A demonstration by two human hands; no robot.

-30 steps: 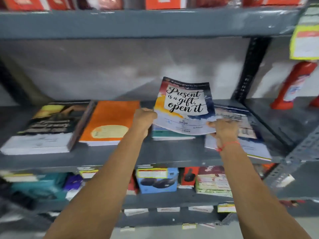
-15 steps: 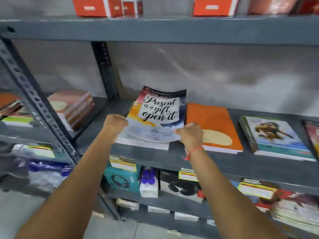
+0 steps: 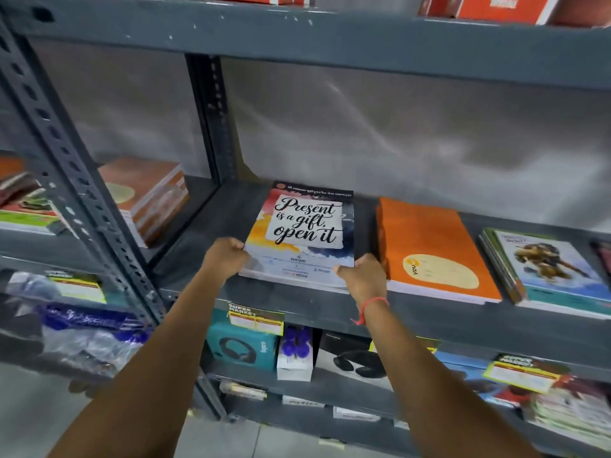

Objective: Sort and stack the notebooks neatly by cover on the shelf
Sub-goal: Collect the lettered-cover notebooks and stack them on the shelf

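The "Present is a gift, open it" notebook [image 3: 302, 234] lies flat on a low pile of notebooks at the front of the grey shelf [image 3: 429, 317]. The left hand [image 3: 226, 259] is curled around its near left corner and the right hand [image 3: 362, 279] around its near right corner. Just right of this notebook sits an orange notebook stack [image 3: 433, 252], and beyond that a stack with an illustrated blue cover [image 3: 552, 272].

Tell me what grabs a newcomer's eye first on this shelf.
The watercolour-cover notebook reading "Present is a gift, open it" sits mid-shelf, gripped at its near corners by the left hand and right hand. Just right of it lies a bright orange notebook stack.
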